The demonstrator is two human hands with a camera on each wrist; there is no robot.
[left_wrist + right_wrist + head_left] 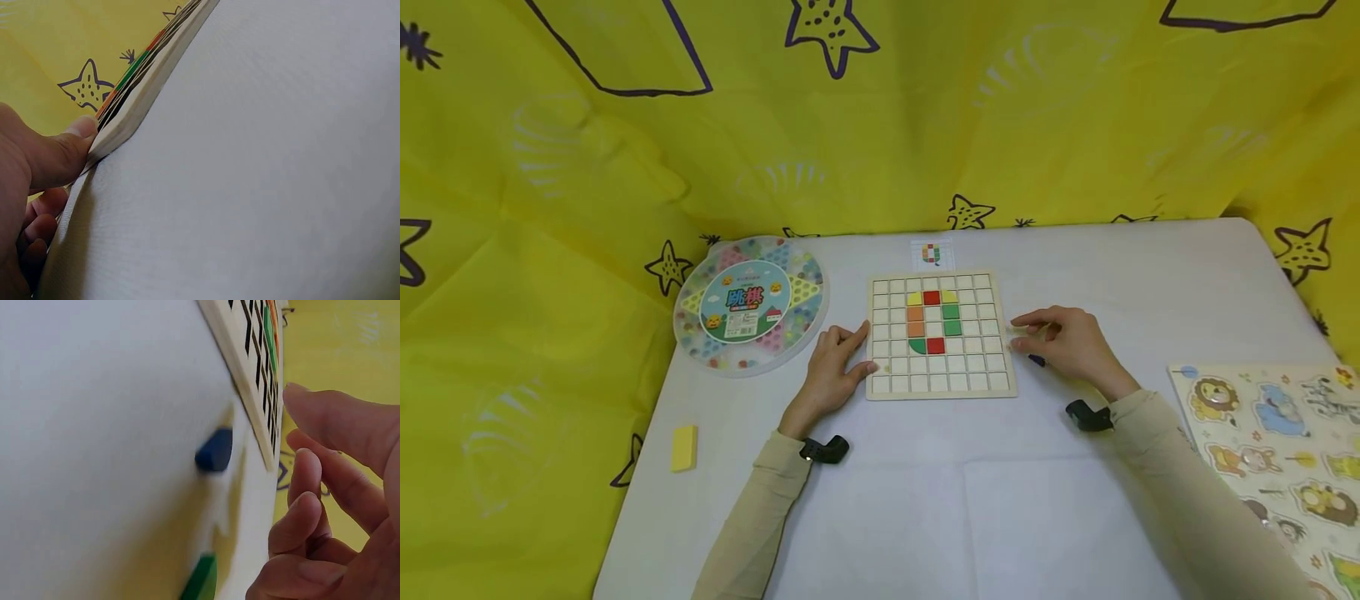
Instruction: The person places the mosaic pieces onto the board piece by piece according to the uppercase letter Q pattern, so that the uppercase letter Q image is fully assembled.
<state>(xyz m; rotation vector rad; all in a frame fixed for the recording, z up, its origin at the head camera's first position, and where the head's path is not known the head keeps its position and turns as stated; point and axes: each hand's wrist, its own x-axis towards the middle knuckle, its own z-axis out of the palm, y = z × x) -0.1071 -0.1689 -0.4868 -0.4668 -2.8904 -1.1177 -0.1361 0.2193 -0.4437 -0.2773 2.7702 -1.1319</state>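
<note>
A square wooden grid board (895, 382) lies on the table with red, yellow, orange and green pieces forming a ring in its cells. My left hand (832, 371) touches the board's left side, index finger at the edge and thumb near the lower left corner. Just off the board's right edge hovers my right hand (1070, 346), thumb and index finger apart with nothing visible between them. Below it on the table lies a small dark blue piece (214, 451). A green piece (201, 578) shows nearer the camera in the right wrist view.
Behind the board lies a small pattern card (931, 254). A round Chinese checkers box (752, 304) sits at the left, with a yellow block (684, 448) in front. An animal puzzle board (1270, 433) occupies the right. A yellow cloth (880, 150) hangs behind the table.
</note>
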